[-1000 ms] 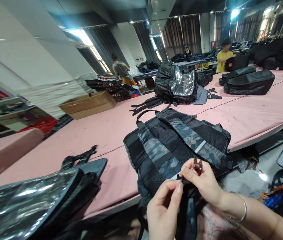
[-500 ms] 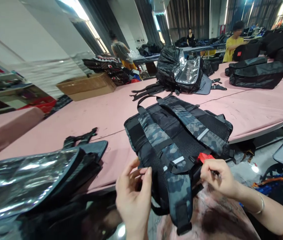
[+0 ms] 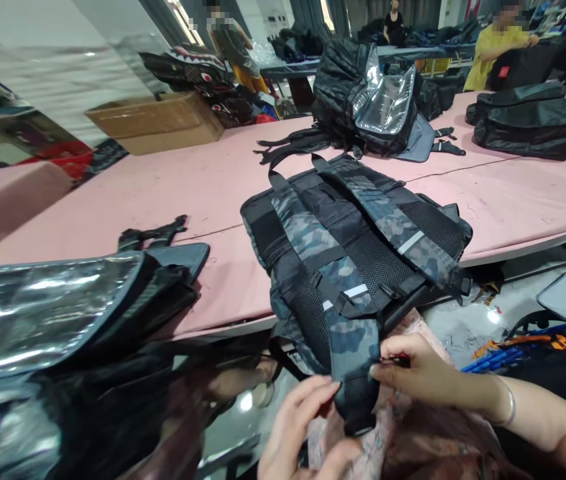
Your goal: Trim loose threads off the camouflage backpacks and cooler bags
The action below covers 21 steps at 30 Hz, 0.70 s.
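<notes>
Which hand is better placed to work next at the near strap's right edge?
Probably the right hand: it is at that edge of the strap; the left hand is at the opposite edge.

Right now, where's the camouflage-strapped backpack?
In the head view, right of centre: the backpack lies at the near edge of the pink table, one strap between left hand and right hand.

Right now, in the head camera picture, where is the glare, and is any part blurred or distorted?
Head view: strong glare on the silvery lining at left, and a bright reflection on the floor at right. Head view again: the lower left corner looks soft, while the camouflage backpack is fairly clear; the background leans, perhaps from camera tilt and a wide lens.
</notes>
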Each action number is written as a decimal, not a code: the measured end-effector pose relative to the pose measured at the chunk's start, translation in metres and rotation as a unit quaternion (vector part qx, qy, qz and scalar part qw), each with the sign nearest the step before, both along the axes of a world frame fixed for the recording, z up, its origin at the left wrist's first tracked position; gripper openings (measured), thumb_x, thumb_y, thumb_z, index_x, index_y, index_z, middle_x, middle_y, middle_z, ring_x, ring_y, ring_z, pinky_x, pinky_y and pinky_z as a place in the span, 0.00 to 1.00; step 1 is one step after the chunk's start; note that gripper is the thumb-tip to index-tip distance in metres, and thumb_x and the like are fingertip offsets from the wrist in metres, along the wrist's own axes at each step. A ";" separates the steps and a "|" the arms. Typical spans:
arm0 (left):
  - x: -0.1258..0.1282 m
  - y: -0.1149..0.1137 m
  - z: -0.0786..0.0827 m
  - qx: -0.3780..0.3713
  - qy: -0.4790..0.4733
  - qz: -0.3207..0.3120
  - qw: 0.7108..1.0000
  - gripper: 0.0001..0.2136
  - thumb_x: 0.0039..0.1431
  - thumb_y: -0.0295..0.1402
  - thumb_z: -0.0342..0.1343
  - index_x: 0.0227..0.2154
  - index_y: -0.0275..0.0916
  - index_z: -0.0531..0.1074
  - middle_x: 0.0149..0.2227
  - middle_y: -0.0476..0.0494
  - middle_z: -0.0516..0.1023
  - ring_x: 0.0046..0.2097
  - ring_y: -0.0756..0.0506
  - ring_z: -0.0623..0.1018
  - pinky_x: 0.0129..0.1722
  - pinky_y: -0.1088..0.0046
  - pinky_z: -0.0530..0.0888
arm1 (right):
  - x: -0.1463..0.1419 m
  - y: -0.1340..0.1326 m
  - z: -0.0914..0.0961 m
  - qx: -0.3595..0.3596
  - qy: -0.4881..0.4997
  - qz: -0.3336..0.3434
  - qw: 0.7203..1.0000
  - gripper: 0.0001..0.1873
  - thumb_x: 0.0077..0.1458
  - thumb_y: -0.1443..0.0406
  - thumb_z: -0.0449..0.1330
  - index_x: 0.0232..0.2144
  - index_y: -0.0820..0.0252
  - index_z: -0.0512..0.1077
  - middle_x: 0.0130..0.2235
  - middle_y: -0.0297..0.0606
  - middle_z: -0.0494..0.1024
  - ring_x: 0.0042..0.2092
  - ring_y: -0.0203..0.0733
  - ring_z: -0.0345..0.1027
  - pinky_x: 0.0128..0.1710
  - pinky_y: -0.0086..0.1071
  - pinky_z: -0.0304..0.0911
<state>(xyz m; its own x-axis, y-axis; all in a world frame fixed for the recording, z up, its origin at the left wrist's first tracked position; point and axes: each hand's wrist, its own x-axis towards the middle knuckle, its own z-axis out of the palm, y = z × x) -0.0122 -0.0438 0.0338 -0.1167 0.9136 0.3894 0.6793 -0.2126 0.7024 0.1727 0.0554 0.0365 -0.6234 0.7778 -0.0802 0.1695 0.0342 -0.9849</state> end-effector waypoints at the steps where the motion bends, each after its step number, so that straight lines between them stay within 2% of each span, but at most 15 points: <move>1: 0.002 -0.002 -0.001 0.016 0.023 0.012 1.000 0.20 0.43 0.39 0.63 0.42 0.42 0.70 0.46 0.39 0.69 0.43 0.42 0.73 0.38 0.69 0.74 | -0.006 0.000 0.001 -0.019 0.004 -0.010 1.000 0.17 0.49 0.58 0.57 0.17 0.62 0.61 0.18 0.26 0.57 0.23 0.29 0.49 0.21 0.24 0.45; 4: 0.009 -0.005 0.004 0.077 0.123 0.072 0.987 0.22 0.41 0.38 0.65 0.42 0.42 0.70 0.49 0.37 0.65 0.46 0.40 0.70 0.43 0.64 0.71 | -0.023 0.001 0.004 -0.059 0.004 -0.048 0.997 0.18 0.47 0.57 0.58 0.16 0.62 0.59 0.17 0.26 0.53 0.22 0.28 0.46 0.20 0.24 0.42; 7: 0.014 -0.002 0.010 0.140 0.206 0.114 0.962 0.19 0.43 0.31 0.64 0.41 0.40 0.71 0.44 0.37 0.69 0.44 0.41 0.71 0.43 0.63 0.69 | -0.040 -0.001 0.007 -0.089 0.012 -0.090 0.992 0.19 0.46 0.58 0.58 0.14 0.61 0.57 0.17 0.26 0.52 0.22 0.28 0.45 0.20 0.24 0.42; 9: 0.017 0.001 0.012 0.178 0.215 0.128 0.952 0.18 0.43 0.28 0.63 0.40 0.39 0.71 0.41 0.39 0.71 0.42 0.42 0.72 0.42 0.65 0.69 | -0.049 -0.004 0.008 -0.098 0.019 -0.104 0.990 0.19 0.46 0.58 0.58 0.13 0.61 0.56 0.16 0.25 0.52 0.21 0.28 0.44 0.20 0.24 0.42; 11: 0.023 0.004 0.011 0.186 0.191 0.155 0.951 0.17 0.43 0.25 0.62 0.39 0.38 0.71 0.39 0.39 0.72 0.40 0.43 0.73 0.41 0.66 0.70 | -0.055 -0.007 0.008 -0.090 0.022 -0.111 0.990 0.19 0.46 0.59 0.58 0.13 0.61 0.55 0.16 0.25 0.51 0.21 0.28 0.44 0.20 0.24 0.42; 14: 0.031 0.005 0.008 0.152 0.131 0.196 0.960 0.13 0.45 0.24 0.60 0.37 0.38 0.71 0.41 0.39 0.72 0.41 0.45 0.73 0.42 0.68 0.70 | -0.056 -0.011 0.007 -0.050 0.017 -0.124 0.991 0.18 0.46 0.62 0.58 0.13 0.61 0.55 0.16 0.25 0.52 0.21 0.27 0.44 0.20 0.24 0.42; 19: 0.035 0.002 0.008 0.139 0.020 0.190 0.972 0.06 0.48 0.25 0.57 0.31 0.40 0.74 0.38 0.43 0.74 0.40 0.46 0.74 0.43 0.69 0.69 | -0.053 -0.013 -0.004 -0.009 0.006 -0.119 0.993 0.16 0.45 0.64 0.59 0.14 0.61 0.57 0.16 0.24 0.54 0.21 0.27 0.46 0.20 0.23 0.43; 21: 0.032 0.001 0.007 0.109 -0.031 0.199 0.973 0.03 0.49 0.27 0.57 0.27 0.41 0.74 0.35 0.45 0.74 0.39 0.46 0.73 0.44 0.69 0.68 | -0.050 -0.013 -0.006 0.009 0.009 -0.100 0.995 0.15 0.47 0.64 0.59 0.15 0.61 0.58 0.16 0.24 0.56 0.21 0.27 0.47 0.20 0.23 0.44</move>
<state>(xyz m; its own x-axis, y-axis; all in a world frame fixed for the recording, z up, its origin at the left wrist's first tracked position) 0.0199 -0.0430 0.0410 -0.4744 0.6873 0.5501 0.6963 -0.0895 0.7122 0.1222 0.0427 0.0305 -0.4568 0.8878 -0.0555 0.1561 0.0186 -0.9876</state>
